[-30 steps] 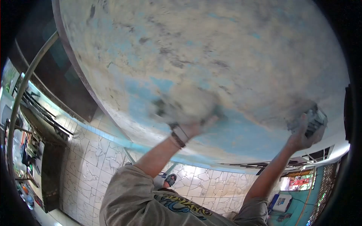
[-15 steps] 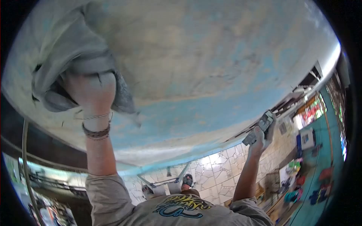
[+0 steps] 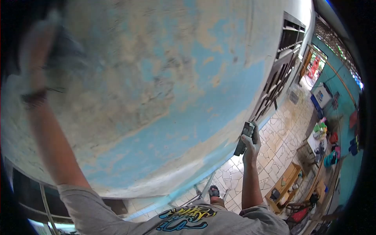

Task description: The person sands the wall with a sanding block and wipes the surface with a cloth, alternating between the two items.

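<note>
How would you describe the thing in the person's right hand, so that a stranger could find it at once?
Most of the view is a wall with worn blue paint. Near its lower right edge the right hand is raised, and a small dark block stands up from its fingers. It is dark and hard-edged, unlike the blurred grey cloth by the left hand at the upper left.

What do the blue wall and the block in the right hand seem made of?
The worn blue and beige wall: probably plaster or cement under matt paint, worn off in patches. The dark rectangular block in the right hand: looks rigid, maybe plastic; too small to tell surely.
</note>
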`<control>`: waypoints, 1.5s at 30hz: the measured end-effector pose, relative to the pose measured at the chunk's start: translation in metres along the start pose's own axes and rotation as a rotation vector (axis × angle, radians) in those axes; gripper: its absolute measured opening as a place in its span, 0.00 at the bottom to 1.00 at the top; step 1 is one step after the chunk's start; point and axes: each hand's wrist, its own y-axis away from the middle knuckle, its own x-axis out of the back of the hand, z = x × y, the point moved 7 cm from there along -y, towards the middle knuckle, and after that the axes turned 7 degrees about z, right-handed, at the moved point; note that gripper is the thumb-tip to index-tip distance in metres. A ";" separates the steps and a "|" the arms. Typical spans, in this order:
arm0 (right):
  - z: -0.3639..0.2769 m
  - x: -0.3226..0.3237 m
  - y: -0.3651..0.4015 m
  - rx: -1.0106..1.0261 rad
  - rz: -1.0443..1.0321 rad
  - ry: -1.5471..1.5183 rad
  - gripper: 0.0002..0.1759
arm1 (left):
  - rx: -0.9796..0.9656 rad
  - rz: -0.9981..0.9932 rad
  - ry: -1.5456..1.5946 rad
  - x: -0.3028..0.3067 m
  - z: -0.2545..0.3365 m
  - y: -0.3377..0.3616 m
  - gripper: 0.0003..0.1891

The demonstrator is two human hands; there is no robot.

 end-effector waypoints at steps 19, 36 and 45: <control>0.017 0.003 -0.004 -0.405 -0.440 -1.105 0.46 | 1.092 -0.357 2.512 -0.080 0.295 0.139 0.18; -0.016 -0.126 0.058 -0.373 -0.604 -0.618 0.53 | 2.019 -0.850 1.548 0.011 0.278 0.218 0.17; -0.019 -0.141 0.086 -0.425 -0.539 -0.490 0.49 | 2.083 -0.713 2.058 0.028 0.268 0.224 0.24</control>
